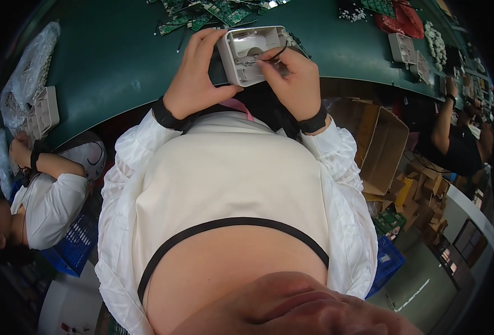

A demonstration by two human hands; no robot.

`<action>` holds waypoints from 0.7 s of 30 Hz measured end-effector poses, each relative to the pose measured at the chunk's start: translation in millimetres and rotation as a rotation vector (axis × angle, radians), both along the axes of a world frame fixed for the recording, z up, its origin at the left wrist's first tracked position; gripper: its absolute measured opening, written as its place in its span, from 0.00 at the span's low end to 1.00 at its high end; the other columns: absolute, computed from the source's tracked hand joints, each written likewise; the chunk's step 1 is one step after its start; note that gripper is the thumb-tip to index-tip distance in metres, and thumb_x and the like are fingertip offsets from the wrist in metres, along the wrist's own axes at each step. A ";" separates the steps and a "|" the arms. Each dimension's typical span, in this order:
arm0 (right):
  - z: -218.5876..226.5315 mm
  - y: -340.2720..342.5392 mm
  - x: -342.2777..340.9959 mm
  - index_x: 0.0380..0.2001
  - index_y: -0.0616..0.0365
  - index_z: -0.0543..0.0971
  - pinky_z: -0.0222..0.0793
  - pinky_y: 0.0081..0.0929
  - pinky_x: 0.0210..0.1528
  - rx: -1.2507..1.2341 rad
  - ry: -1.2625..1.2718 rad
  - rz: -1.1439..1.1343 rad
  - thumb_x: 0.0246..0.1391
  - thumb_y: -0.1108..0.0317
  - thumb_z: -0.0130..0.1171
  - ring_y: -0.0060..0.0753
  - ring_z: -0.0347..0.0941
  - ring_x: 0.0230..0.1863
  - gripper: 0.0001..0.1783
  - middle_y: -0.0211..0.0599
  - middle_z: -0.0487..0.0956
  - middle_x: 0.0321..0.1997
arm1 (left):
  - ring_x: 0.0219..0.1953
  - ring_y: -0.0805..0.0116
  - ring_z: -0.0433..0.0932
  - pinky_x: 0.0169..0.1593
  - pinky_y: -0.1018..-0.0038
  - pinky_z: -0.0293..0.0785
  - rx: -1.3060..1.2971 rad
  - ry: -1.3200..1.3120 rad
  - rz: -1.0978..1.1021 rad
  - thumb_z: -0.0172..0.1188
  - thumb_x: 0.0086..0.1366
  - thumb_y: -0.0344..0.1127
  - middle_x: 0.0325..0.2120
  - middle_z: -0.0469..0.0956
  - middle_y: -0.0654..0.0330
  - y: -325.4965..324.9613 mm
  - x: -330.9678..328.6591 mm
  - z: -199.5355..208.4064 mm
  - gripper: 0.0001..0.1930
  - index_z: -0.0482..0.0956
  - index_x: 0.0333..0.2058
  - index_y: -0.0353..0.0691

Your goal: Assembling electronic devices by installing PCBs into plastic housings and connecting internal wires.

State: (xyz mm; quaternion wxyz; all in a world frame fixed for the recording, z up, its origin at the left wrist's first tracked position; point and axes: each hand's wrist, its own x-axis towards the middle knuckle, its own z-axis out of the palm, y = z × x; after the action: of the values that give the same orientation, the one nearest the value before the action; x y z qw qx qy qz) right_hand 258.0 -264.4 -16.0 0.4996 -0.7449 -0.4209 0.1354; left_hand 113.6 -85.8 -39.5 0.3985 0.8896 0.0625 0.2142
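A light grey plastic housing (229, 62), open-topped with moulded compartments, is tilted up at the table's near edge. My left hand (196, 78) grips its left side, fingers along the far corner and thumb at the near corner. Over the right part of the housing, my right hand (296, 78) is closed in a pinch, thumb and forefinger reaching inside. A thin black cable (281, 53) curves out from those fingertips; its other end is hidden by the hand. Small metallic parts near the fingertips are too small to make out.
Green circuit boards (202, 14) lie heaped on the green table (118, 61) beyond the housing. More grey housings (402, 49) stand at right, near a red bag (400, 22). Left are a clear plastic bag (29, 72) and a co-worker's arm (57, 164). Cardboard boxes (383, 151) stand behind right.
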 end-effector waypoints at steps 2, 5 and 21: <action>3.6 0.2 -0.9 0.37 0.62 0.84 0.75 0.23 0.34 0.037 -0.104 -0.001 0.55 0.75 0.68 0.26 0.80 0.31 0.07 0.37 0.85 0.33 | 0.66 0.47 0.67 0.67 0.60 0.67 -0.011 -0.076 -0.047 0.79 0.46 0.35 0.64 0.63 0.46 -2.2 6.4 2.9 0.53 0.57 0.68 0.39; -3.0 0.4 -7.4 0.36 0.62 0.83 0.76 0.24 0.33 0.070 -0.141 -0.029 0.53 0.75 0.68 0.29 0.82 0.31 0.06 0.38 0.85 0.33 | 0.66 0.49 0.69 0.67 0.60 0.68 -0.275 -0.025 -0.108 0.78 0.47 0.31 0.64 0.62 0.45 -7.7 5.0 -3.2 0.54 0.53 0.69 0.40; -15.9 -1.0 -8.2 0.30 0.57 0.84 0.75 0.37 0.35 0.143 -0.312 -0.055 0.48 0.73 0.67 0.43 0.79 0.31 0.04 0.36 0.82 0.29 | 0.64 0.53 0.70 0.64 0.61 0.73 -0.548 0.025 -0.171 0.74 0.49 0.23 0.65 0.59 0.46 -19.7 10.1 -1.6 0.55 0.45 0.69 0.41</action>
State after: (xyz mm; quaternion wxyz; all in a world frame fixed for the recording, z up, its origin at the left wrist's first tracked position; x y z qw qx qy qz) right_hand 249.9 -265.5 -31.9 0.4834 -0.7307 -0.4814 -0.0260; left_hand 123.7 -105.5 -41.1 0.6399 0.7534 0.0476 0.1437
